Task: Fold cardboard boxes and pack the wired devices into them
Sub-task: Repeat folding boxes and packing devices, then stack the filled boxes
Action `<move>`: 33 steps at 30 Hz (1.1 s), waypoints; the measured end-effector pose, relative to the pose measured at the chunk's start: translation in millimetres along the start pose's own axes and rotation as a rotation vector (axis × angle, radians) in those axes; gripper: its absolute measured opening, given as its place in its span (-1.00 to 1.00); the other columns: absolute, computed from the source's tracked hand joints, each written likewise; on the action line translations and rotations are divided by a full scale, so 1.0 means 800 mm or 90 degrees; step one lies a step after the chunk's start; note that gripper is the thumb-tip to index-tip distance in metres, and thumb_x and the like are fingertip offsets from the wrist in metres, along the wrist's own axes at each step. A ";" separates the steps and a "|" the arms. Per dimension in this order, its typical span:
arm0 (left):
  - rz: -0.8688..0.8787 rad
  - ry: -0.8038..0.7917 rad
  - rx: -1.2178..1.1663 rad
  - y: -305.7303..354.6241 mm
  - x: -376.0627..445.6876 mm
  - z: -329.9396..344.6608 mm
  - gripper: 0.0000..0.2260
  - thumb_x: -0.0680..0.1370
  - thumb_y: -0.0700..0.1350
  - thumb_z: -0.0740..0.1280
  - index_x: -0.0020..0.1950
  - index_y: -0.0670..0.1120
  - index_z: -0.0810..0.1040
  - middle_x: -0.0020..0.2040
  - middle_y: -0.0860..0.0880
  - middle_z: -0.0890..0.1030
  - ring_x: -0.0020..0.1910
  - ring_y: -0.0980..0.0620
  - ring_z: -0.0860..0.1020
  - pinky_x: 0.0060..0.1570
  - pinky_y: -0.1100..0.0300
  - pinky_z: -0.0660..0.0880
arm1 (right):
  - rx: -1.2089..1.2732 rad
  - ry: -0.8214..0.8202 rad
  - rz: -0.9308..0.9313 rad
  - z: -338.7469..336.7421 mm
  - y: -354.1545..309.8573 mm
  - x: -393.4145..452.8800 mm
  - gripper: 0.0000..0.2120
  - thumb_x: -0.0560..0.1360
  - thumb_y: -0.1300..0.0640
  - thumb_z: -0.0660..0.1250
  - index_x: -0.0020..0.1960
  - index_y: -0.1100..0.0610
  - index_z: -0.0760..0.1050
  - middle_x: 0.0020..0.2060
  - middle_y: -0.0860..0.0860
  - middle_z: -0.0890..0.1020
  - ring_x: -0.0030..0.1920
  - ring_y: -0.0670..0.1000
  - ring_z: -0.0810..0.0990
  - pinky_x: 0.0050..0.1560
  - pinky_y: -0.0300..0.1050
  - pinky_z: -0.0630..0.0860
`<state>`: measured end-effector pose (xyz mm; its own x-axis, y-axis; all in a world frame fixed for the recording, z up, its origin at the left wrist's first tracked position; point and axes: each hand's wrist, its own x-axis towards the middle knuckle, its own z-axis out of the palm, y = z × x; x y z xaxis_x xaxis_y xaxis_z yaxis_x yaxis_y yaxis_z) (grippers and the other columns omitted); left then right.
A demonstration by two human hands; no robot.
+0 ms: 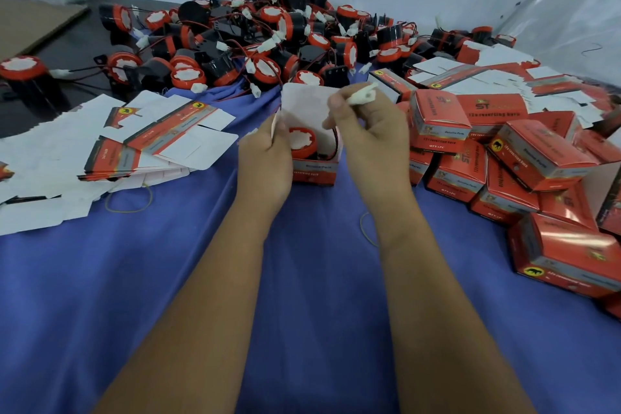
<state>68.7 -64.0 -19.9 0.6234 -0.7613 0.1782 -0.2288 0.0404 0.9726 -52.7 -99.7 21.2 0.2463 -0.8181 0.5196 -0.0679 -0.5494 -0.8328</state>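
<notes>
Between the hands, box (314, 158) open, device (301, 142) seated. Left hand (265, 161) grips box; right hand (368, 121) pinches plug (363, 95). Next: tuck plug, close flap (304, 104).

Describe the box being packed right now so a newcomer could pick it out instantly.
Start from the blue cloth covering the table, with flat box blanks left and closed boxes stacked right. Between them stands the open box, gripped by the left hand. It alone has its white lid flap up and a red-faced device inside, while the right hand pinches the white connector above it.
</notes>
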 end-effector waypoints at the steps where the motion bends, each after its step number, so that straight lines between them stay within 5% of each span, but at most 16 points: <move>1: -0.004 -0.003 -0.015 0.002 -0.001 0.000 -0.76 0.70 -0.03 0.11 0.01 0.15 0.56 -0.10 0.18 0.61 -0.10 0.24 0.57 -0.21 0.43 0.47 | -0.079 -0.035 -0.001 0.002 0.004 0.002 -0.88 0.59 0.16 0.30 -0.10 0.12 0.56 -0.18 -0.01 0.60 -0.02 0.02 0.55 0.04 -0.12 0.50; 4: 0.004 -0.017 -0.019 0.008 -0.006 0.000 -0.78 0.64 -0.06 0.25 -0.12 0.24 0.53 -0.14 0.17 0.63 -0.17 0.34 0.59 -0.29 0.50 0.44 | -0.317 -0.101 0.018 0.005 0.014 0.004 -0.92 0.56 0.12 0.33 -0.03 0.01 0.61 0.02 0.00 0.52 0.17 0.09 0.38 0.12 -0.35 0.25; 6: 0.031 -0.041 0.004 0.008 -0.008 0.001 -0.81 0.58 -0.12 0.34 -0.05 0.21 0.55 -0.12 0.20 0.63 -0.16 0.40 0.58 -0.28 0.53 0.42 | -0.316 -0.138 0.037 0.001 0.015 0.003 -0.90 0.51 0.04 0.31 -0.06 -0.07 0.61 0.08 0.00 0.52 0.24 0.07 0.33 0.12 -0.43 0.14; 9: 0.026 -0.056 0.044 0.003 -0.005 0.001 -0.85 0.57 -0.14 0.33 0.06 0.09 0.60 -0.10 0.19 0.64 -0.10 0.28 0.59 -0.27 0.51 0.42 | -0.001 -0.121 0.152 -0.006 0.003 0.000 -0.71 0.44 -0.11 0.22 -0.10 -0.01 0.67 0.13 0.06 0.55 0.28 0.01 0.37 0.21 -0.32 0.33; 11: 0.022 -0.055 0.075 0.002 -0.004 0.000 -0.81 0.57 -0.14 0.30 0.09 0.13 0.57 -0.10 0.23 0.63 -0.07 0.29 0.58 -0.25 0.50 0.42 | 0.065 -0.089 0.171 -0.008 0.000 0.003 -0.68 0.56 -0.08 0.25 -0.07 0.10 0.69 0.03 0.06 0.66 0.18 -0.03 0.55 0.18 -0.22 0.46; 16: 0.049 -0.064 0.063 0.003 -0.007 0.000 -0.76 0.58 -0.17 0.27 0.08 0.18 0.55 -0.10 0.26 0.62 -0.11 0.42 0.55 -0.24 0.55 0.39 | -0.079 -0.030 0.123 0.002 0.005 0.010 -0.88 0.49 0.27 0.42 -0.04 0.08 0.66 -0.20 -0.18 0.65 -0.07 -0.21 0.62 0.06 -0.21 0.56; 21: 0.050 -0.068 0.068 0.002 -0.004 0.001 -0.76 0.58 -0.19 0.25 0.09 0.15 0.53 -0.10 0.24 0.60 -0.13 0.41 0.54 -0.24 0.57 0.38 | -0.324 -0.047 0.003 0.003 0.022 0.004 -0.70 0.47 0.21 0.43 0.16 -0.05 0.57 -0.09 -0.11 0.61 0.15 -0.17 0.34 0.32 -0.20 0.12; 26: 0.048 -0.062 0.071 -0.001 -0.003 0.001 -0.76 0.58 -0.17 0.26 0.20 0.06 0.55 -0.03 0.18 0.62 -0.04 0.29 0.56 -0.20 0.52 0.42 | -0.435 -0.075 -0.101 -0.008 0.022 0.002 -0.80 0.37 0.20 0.54 -0.01 0.11 0.71 0.04 0.02 0.47 0.18 0.07 0.37 0.27 -0.06 0.27; 33: 0.044 -0.052 0.073 -0.001 -0.002 0.003 -0.72 0.58 -0.18 0.25 0.23 0.09 0.54 0.01 0.18 0.61 0.00 0.25 0.56 -0.18 0.48 0.43 | -0.405 -0.123 -0.061 -0.009 0.010 -0.001 -0.79 0.42 0.33 0.49 0.06 0.24 0.68 -0.01 0.00 0.38 0.13 0.05 0.44 0.12 -0.34 0.38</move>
<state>66.1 -63.9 -21.5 0.5413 -0.8098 0.2263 -0.3556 0.0234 0.9344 -60.6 -104.6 15.8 0.4437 -0.7486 0.4927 -0.5795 -0.6590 -0.4794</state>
